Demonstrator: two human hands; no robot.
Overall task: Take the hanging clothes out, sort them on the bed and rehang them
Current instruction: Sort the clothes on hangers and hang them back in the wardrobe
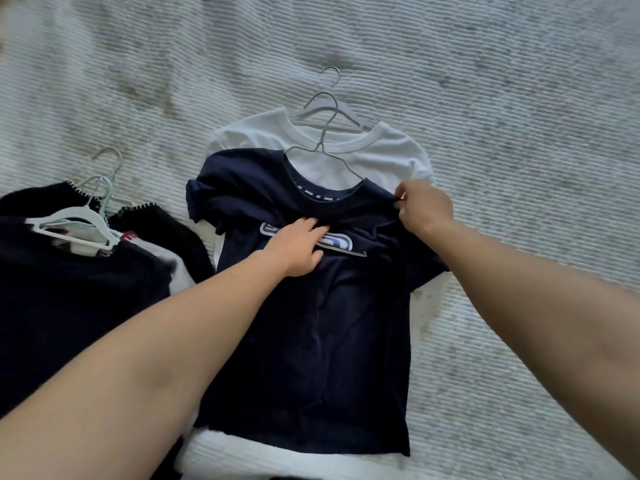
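A navy T-shirt (311, 341) with a blue-and-white chest logo lies face up on the bed, on top of a white T-shirt (381, 157). A thin wire hanger (325, 143) pokes out of the navy collar, and a pale hanger (329, 105) sticks out of the white collar. My left hand (298, 245) rests flat on the navy shirt's chest, fingers straight over the logo. My right hand (422, 209) pinches the navy shirt's right shoulder seam.
At the left lies a pile of dark garments (69, 289) with white and pale blue hangers (76, 220) on top. The ribbed light bedspread (519, 133) stretches behind and to the right.
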